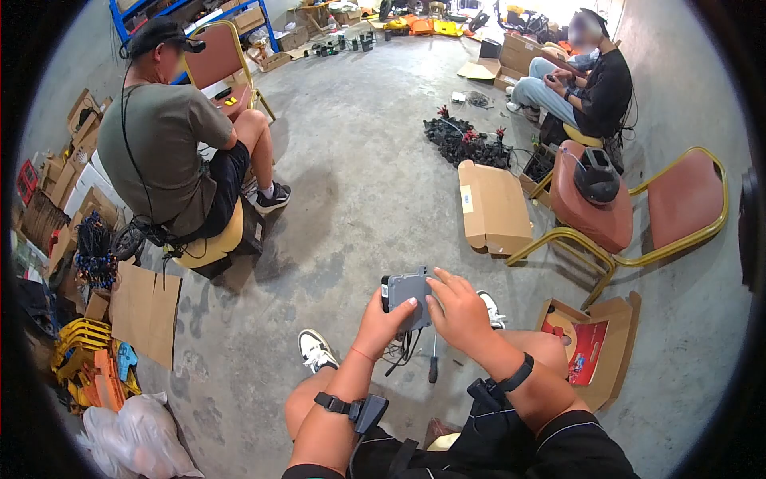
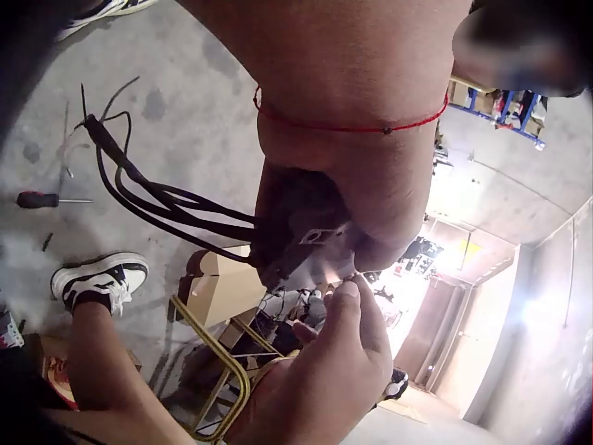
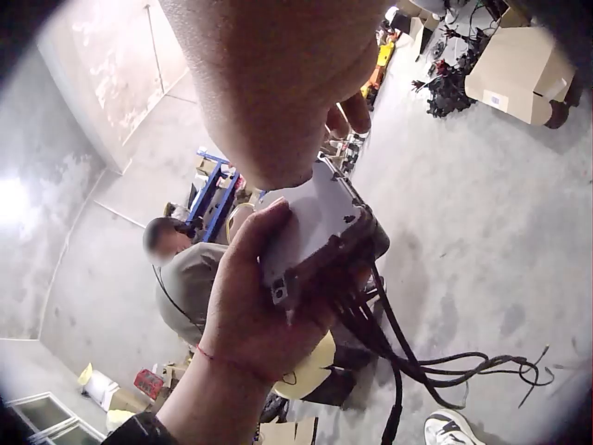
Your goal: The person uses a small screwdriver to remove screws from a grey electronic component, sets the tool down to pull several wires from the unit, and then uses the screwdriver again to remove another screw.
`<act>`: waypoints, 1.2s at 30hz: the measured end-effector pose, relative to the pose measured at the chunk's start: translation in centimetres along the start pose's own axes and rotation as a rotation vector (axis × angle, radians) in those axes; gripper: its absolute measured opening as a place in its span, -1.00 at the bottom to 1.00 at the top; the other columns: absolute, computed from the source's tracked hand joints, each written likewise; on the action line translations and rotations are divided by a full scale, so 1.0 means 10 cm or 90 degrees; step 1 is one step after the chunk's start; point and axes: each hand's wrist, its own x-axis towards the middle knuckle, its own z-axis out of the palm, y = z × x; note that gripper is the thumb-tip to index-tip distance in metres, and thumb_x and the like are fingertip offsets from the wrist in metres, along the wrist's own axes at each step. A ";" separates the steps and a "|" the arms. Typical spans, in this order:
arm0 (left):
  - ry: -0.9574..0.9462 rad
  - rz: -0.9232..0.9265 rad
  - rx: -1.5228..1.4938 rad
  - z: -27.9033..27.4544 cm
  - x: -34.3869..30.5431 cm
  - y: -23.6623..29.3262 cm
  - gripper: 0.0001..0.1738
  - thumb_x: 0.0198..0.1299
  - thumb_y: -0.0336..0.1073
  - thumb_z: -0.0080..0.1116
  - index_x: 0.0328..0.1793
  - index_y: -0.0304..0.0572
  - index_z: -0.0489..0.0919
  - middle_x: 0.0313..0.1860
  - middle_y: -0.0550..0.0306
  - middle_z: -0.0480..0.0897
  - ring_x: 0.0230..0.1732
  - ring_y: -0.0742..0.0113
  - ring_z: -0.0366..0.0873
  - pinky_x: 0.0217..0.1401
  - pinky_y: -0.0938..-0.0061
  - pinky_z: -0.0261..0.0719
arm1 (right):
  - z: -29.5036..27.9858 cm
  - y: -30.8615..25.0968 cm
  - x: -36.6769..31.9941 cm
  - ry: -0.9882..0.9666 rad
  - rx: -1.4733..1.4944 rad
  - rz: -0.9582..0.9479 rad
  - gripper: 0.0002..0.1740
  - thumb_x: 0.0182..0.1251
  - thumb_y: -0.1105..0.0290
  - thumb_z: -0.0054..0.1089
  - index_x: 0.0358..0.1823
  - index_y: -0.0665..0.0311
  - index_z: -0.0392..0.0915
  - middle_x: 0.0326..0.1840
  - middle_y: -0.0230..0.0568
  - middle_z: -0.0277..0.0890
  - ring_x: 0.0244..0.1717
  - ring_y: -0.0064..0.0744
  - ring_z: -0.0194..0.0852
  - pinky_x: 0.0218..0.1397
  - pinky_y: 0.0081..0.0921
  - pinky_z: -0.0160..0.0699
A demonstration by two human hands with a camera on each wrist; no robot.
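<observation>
A flat grey box (image 1: 408,297) with dark sides and several black cables (image 3: 408,357) hanging from it is held up above the lap. My left hand (image 1: 383,319) grips it from the left, thumb lying across the grey face and fingers underneath. My right hand (image 1: 463,314) is at the box's right edge, its fingers extended and fingertips right at that side. In the left wrist view, the right thumb and a finger (image 2: 345,295) come close together by the box's edge. The right wrist view hides those fingertips behind the hand.
A screwdriver (image 1: 433,367) lies on the floor between my feet. An open carton (image 1: 614,351) and chairs (image 1: 686,199) stand at the right, near a closed cardboard box (image 1: 491,207). One person (image 1: 167,152) sits at left, another (image 1: 598,96) at far right.
</observation>
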 end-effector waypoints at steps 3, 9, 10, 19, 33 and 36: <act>-0.007 0.005 0.011 0.00 0.00 0.01 -0.39 0.20 -0.18 0.39 0.27 -0.33 0.43 0.07 0.04 0.58 0.07 0.33 0.55 0.13 0.42 0.57 | -0.02 0.01 0.01 0.000 0.006 0.011 -0.69 0.20 0.45 0.33 -0.01 0.33 0.63 0.18 0.03 0.58 0.11 0.05 0.57 0.13 -0.21 0.60; -0.019 0.021 0.044 0.00 0.00 -0.05 -0.42 0.15 -0.19 0.43 0.21 -0.35 0.48 0.01 0.04 0.63 -0.02 0.37 0.59 0.03 0.45 0.61 | -0.06 0.06 0.04 0.002 0.037 0.061 -0.81 0.16 0.47 0.37 -0.19 0.26 0.62 0.15 -0.07 0.60 0.13 0.01 0.56 0.12 -0.21 0.59; -0.030 0.017 0.049 0.01 0.00 -0.05 -0.41 0.15 -0.19 0.43 0.21 -0.35 0.47 0.01 0.04 0.63 -0.04 0.37 0.60 0.01 0.45 0.62 | -0.07 0.08 0.03 0.003 0.037 0.061 -0.81 0.16 0.47 0.37 -0.19 0.26 0.62 0.15 -0.07 0.60 0.13 0.01 0.56 0.12 -0.21 0.59; -0.049 0.019 0.108 0.01 0.00 -0.04 -0.39 0.17 -0.16 0.43 0.25 -0.32 0.46 0.03 0.03 0.62 0.01 0.34 0.59 0.06 0.43 0.60 | -0.06 0.15 0.03 0.000 0.005 0.052 -0.85 0.13 0.47 0.37 -0.27 0.27 0.62 0.11 -0.08 0.62 0.13 -0.04 0.57 0.09 -0.24 0.61; -0.066 0.044 0.201 -0.01 -0.03 0.00 -0.34 0.14 -0.11 0.45 0.25 -0.33 0.46 0.00 0.01 0.64 -0.02 0.33 0.60 0.03 0.42 0.61 | -0.05 0.20 0.03 -0.016 -0.023 0.044 -0.87 0.07 0.48 0.35 -0.35 0.27 0.58 0.05 -0.10 0.65 0.07 -0.07 0.61 0.01 -0.23 0.65; -0.067 0.043 0.210 0.00 -0.03 0.00 -0.34 0.14 -0.11 0.44 0.26 -0.33 0.46 0.01 0.01 0.63 -0.02 0.33 0.60 0.04 0.41 0.61 | -0.05 0.19 0.03 -0.006 -0.024 0.046 -0.87 0.04 0.49 0.34 -0.36 0.27 0.58 0.03 -0.11 0.65 0.05 -0.08 0.61 -0.02 -0.22 0.67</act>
